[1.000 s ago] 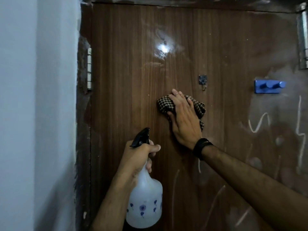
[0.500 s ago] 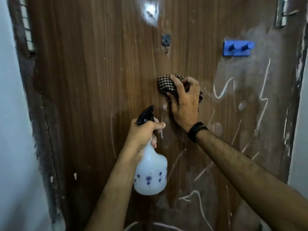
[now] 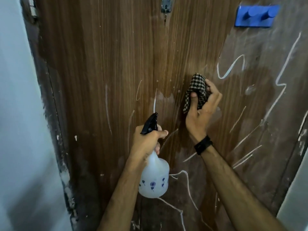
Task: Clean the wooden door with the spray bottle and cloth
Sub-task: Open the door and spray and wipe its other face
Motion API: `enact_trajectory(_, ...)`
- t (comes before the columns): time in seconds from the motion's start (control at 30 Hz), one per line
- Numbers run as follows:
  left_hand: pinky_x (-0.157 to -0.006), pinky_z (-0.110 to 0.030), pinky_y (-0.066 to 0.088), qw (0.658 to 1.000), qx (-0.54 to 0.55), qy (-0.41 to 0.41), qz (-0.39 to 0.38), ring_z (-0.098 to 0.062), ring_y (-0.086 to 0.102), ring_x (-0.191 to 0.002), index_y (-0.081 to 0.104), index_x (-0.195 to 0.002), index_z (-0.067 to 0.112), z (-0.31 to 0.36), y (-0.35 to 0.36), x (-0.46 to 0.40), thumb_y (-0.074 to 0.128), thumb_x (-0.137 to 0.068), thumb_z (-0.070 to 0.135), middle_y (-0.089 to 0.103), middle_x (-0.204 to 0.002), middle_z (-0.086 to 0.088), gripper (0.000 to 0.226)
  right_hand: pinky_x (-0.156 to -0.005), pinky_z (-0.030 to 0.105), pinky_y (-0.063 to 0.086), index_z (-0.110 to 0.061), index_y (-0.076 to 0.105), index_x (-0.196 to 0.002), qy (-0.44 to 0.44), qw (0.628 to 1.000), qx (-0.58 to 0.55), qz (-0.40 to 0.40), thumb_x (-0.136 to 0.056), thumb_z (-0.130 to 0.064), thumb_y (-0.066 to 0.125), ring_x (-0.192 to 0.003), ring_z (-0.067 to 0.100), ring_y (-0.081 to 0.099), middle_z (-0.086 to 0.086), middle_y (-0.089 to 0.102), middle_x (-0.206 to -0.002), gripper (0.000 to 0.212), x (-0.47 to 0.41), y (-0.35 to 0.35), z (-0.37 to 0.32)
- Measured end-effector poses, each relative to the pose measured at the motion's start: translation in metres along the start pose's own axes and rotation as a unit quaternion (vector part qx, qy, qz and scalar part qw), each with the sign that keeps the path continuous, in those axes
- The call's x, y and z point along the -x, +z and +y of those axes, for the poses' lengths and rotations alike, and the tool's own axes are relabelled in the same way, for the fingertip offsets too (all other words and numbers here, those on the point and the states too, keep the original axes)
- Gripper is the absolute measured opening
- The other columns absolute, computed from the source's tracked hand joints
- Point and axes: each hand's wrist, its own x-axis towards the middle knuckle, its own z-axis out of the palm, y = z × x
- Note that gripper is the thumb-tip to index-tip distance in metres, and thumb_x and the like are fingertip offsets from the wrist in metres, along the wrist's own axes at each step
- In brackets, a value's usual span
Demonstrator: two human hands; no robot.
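Observation:
The brown wooden door (image 3: 103,67) fills the view, streaked with white chalk-like lines and dull smears on its right and lower parts. My left hand (image 3: 148,142) grips the neck of a white spray bottle (image 3: 154,179) with blue flower prints; its black nozzle (image 3: 150,123) points up at the door. My right hand (image 3: 202,110) holds a bunched black-and-white checked cloth (image 3: 197,88) between thumb and curled fingers, close to the door's middle. A black band sits on the right wrist.
A blue hook rack (image 3: 255,15) is fixed to the door at the top right, a small metal hook (image 3: 165,5) at the top centre. A pale wall (image 3: 18,114) and dark chipped frame (image 3: 55,124) stand on the left; a pale edge at the lower right.
The view has tilted down the door. My right hand has gone from pressing the cloth flat on the wood to gathering it up in its fingers. The bottle stays gripped in my left hand.

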Motion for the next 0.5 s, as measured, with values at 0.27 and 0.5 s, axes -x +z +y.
enact_trajectory(0.27, -0.044, -0.028, 0.038, 0.997, -0.038, -0.002, 0.061, -0.017, 0.043, -0.04, 0.063, -0.075, 0.012, -0.02, 0.021, 0.012, 0.075, -0.083, 0.008, 0.058, -0.063, -0.007, 0.015, -0.101, 0.031, 0.043, 0.002, 0.053, -0.13, -0.021, 0.996, -0.005, -0.084, -0.097, -0.009, 0.066, -0.116, 0.023, 0.05, 0.012, 0.05, -0.125, 0.038, 0.013, -0.012, 0.016)
enact_trajectory(0.5, -0.042, -0.026, 0.038, 0.997, -0.039, 0.0, 0.062, -0.014, 0.042, -0.04, 0.062, -0.075, 0.013, -0.029, 0.017, 0.013, 0.075, -0.085, 0.007, 0.055, -0.063, -0.005, 0.017, -0.094, 0.032, 0.035, -0.012, 0.055, -0.131, -0.068, 0.98, 0.125, -0.14, -0.084, -0.002, 0.069, -0.109, 0.03, 0.045, 0.017, 0.045, -0.122, 0.05, 0.038, -0.015, 0.029)
